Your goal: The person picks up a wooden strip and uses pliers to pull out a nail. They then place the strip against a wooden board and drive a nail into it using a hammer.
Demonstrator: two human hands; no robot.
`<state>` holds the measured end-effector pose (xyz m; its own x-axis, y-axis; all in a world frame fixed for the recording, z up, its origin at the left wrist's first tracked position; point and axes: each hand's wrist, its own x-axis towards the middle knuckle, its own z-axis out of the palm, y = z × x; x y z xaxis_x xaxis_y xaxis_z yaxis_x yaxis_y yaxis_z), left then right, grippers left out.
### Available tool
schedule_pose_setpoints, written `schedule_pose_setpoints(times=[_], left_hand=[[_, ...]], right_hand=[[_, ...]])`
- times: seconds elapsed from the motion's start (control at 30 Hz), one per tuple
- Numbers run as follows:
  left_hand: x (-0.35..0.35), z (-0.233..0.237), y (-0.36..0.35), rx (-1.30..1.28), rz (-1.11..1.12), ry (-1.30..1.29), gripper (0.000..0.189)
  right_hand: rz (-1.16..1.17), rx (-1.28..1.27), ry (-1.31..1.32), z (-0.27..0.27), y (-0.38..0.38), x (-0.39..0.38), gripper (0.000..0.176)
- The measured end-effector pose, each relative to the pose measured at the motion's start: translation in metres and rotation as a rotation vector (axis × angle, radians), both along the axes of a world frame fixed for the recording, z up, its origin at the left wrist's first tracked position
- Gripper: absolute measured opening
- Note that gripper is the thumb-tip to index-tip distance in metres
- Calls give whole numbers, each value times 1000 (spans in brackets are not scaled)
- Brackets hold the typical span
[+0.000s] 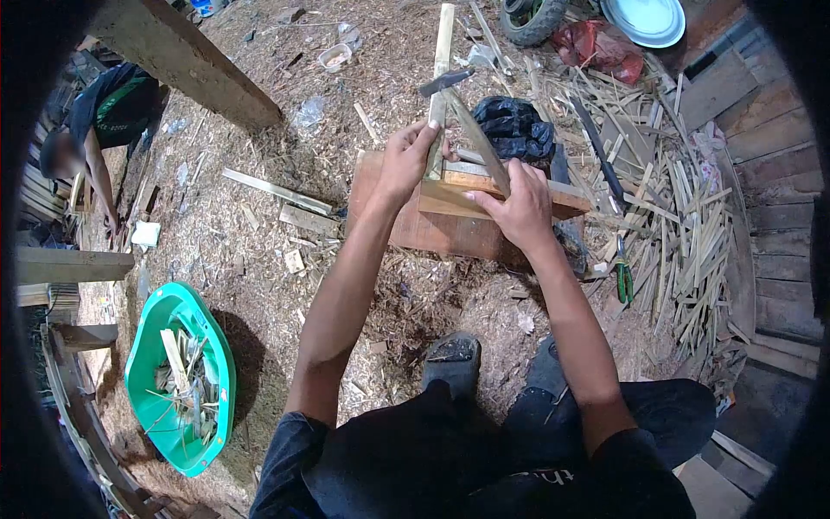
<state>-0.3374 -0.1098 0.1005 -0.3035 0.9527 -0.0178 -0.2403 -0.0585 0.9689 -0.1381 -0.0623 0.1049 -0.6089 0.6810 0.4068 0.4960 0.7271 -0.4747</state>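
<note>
My left hand [406,163] is closed around a long, narrow wooden strip [443,52], which points away from me. My right hand [523,201] grips a hammer by its wooden handle [480,143]; the dark metal head [445,82] lies over or just above the strip. Beneath both hands is a wooden board [450,199] on edge, with the right thumb along its near side. It rests on a reddish-brown wooden block [415,227]. Whether the strip touches the board is hidden by my fingers.
A black plastic bag [514,130] sits behind the board. Thin wood strips [683,251] are heaped at right, near green-handled pliers [623,278]. A green tub [226,381] with scraps stands at left. Another person [121,108] bends down near a wooden post [190,60].
</note>
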Motion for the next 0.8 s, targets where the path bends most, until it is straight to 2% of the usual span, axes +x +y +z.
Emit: schedule_pose_setpoints(times=[0.5, 0.6, 0.7, 0.8], left_hand=[[1, -5, 0, 10, 20, -41, 37], [2, -5, 1, 43, 30, -77, 32], [3, -4, 1, 35, 40, -13, 32], [2, -9, 2, 72, 51, -51, 32]], right_hand=[[-3, 4, -4, -2, 1, 0, 52], [4, -31, 9, -2, 2, 0, 53], [9, -36, -5, -1, 2, 0, 52], [22, -30, -9, 5, 0, 1, 45]])
